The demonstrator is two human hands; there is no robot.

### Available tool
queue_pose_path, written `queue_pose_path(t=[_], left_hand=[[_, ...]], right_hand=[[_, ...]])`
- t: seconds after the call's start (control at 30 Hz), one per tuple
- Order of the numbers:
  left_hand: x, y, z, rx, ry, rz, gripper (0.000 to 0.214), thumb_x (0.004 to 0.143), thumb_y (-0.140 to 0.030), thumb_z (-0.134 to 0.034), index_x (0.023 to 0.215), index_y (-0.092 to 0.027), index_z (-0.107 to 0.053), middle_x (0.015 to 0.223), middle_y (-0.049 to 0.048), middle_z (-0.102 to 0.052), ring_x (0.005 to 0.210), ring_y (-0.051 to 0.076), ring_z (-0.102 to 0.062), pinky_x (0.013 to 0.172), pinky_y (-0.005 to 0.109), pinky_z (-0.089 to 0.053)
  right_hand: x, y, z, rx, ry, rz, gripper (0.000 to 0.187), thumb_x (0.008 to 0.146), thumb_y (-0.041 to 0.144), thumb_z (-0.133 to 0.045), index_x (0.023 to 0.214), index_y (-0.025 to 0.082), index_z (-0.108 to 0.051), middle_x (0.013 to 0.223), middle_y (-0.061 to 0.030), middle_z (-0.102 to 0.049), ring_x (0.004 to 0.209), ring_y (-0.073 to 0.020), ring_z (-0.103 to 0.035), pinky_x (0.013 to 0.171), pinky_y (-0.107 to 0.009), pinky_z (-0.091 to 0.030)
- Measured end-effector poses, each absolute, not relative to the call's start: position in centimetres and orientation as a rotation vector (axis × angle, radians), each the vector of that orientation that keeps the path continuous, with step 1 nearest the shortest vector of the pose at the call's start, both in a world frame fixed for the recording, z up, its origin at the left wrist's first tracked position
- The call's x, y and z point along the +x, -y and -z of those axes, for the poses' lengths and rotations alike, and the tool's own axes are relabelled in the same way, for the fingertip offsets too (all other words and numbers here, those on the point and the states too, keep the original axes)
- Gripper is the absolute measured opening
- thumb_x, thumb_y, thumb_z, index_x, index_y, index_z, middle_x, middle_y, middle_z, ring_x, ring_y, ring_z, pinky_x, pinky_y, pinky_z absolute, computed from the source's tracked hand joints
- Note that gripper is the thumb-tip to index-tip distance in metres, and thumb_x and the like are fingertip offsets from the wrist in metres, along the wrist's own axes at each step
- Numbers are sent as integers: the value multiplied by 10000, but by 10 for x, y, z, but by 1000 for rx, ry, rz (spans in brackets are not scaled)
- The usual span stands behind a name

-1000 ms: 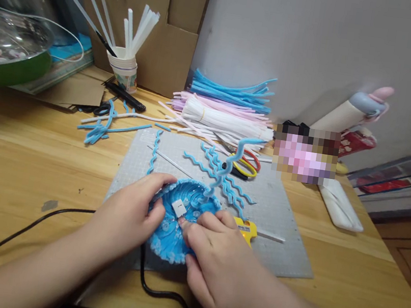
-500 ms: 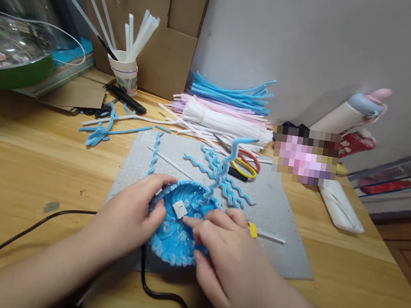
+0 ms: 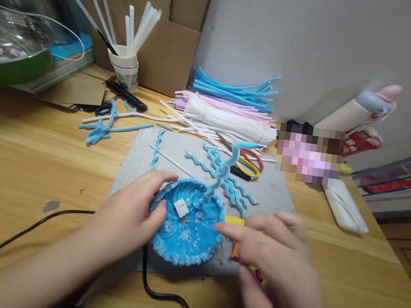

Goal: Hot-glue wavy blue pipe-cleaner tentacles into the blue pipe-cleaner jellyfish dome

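Note:
A round blue dish [image 3: 187, 246] with a frilly rim of pipe cleaner sits on the grey cutting mat [image 3: 136, 149]. Inside it are a small white square piece [image 3: 181, 208] and several clear beads; a wavy light-blue pipe cleaner [image 3: 233, 159] rises from its far side. My left hand [image 3: 142, 201] grips the dish's left rim, thumb on the inside. My right hand [image 3: 278, 257], slightly blurred, is at the dish's right with its index finger stretched toward the rim and its thumb apart. Under it, a yellow-and-orange tool [image 3: 234, 222], apparently a glue gun, is partly hidden.
Several wavy blue pipe cleaners [image 3: 236, 192] and scissors [image 3: 250, 166] lie behind the dish. Farther back are bundles of white pipe cleaners [image 3: 229, 121] and blue ones [image 3: 234, 91]. A paper cup [image 3: 125, 67] holds glue sticks. A black cord [image 3: 154, 293] runs beneath the dish.
My right hand has drawn out of the dish and shifted right, over the yellow-and-orange tool. The white piece stays inside the dish. My left hand keeps its hold.

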State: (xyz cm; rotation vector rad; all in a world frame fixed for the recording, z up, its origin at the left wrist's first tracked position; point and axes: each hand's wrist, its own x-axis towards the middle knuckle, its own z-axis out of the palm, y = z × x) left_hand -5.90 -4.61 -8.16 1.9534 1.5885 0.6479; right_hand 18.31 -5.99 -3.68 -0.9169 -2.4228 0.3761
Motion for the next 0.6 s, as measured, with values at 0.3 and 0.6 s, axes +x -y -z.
queue_pose_path(t=[0.3,0.6], left_hand=[[-61,48,80,1910,-1598,-620,463,874,-276,-444,1331,-215,-489,1286,84,-629,1101,274,-624,959,467,-508],[-62,45,82,1963,-1537,-653,438,868,-239,-453,1303,-225,-506,1245,66,-644,1081,252,-620,947,414,-509]], right_hand=[[249,69,64,-2263,2331,-536,475,893,594,-438,603,235,-552,535,-45,-628,482,-210,-569,464,-291,-254],[233,78,92,-2226,2164,-750,244,843,421,-563,702,227,-515,603,-16,-624,530,-191,-558,488,-274,-276]])
